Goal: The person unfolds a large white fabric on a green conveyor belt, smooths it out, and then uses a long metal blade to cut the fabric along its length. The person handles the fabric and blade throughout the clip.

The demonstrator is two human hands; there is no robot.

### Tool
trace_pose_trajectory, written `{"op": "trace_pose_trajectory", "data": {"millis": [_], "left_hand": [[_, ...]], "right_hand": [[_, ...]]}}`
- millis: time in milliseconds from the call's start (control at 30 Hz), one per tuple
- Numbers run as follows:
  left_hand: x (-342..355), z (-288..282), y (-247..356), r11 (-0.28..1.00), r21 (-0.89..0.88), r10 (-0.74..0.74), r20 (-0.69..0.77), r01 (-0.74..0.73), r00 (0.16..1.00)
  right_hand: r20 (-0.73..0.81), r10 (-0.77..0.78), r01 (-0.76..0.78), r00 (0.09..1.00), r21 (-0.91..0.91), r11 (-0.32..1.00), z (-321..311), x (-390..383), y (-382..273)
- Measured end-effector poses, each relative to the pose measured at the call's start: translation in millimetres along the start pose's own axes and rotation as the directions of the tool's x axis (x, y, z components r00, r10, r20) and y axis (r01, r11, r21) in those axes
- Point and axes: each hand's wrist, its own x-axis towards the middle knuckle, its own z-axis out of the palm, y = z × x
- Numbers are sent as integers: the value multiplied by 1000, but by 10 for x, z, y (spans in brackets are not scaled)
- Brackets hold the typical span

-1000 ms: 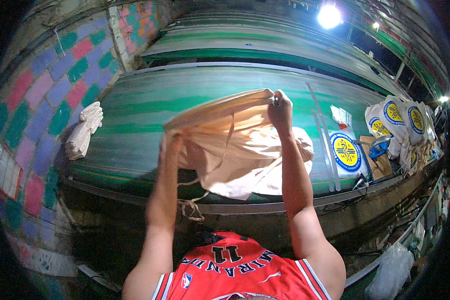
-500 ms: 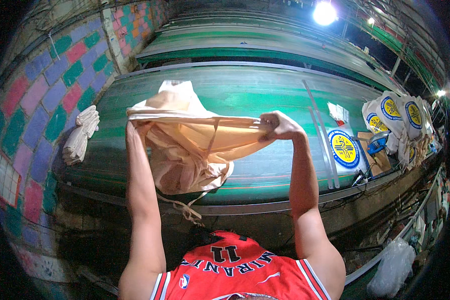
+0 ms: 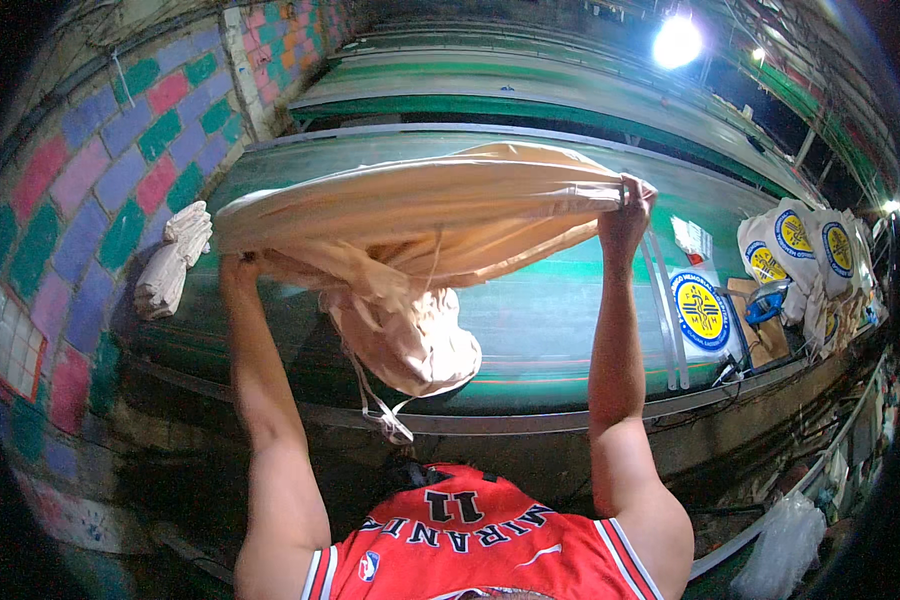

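Observation:
I hold a large cream cloth, stretched wide above a green, streaked worktable. My left hand grips the cloth's left end, its fingers partly hidden under the fabric. At the other end, my right hand is closed on a hemmed edge. The middle of the cloth drops into a bunched mass on the tabletop, with thin straps hanging over the near edge.
A folded cream bundle lies by the painted block wall. At right are a round blue-and-yellow printed design, two metal strips, printed cloths and a blue tool. More long tables stand behind.
Both hands have spread farther apart: the left moved leftward, while the right shifted right and, since half a second ago, upward. The cloth is now stretched much wider.

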Motion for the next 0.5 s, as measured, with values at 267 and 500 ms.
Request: {"op": "trace_pose_trajectory", "data": {"millis": [267,500], "left_hand": [[-590,-114,-1013,762,-192,-606,124,618,786],[196,7,-332,822,236,542,-44,-518,839]], "right_hand": [[966,136,-975,221,223,-3,87,-668,420],[383,265,-448,885,856,258,146,-466,712]]}}
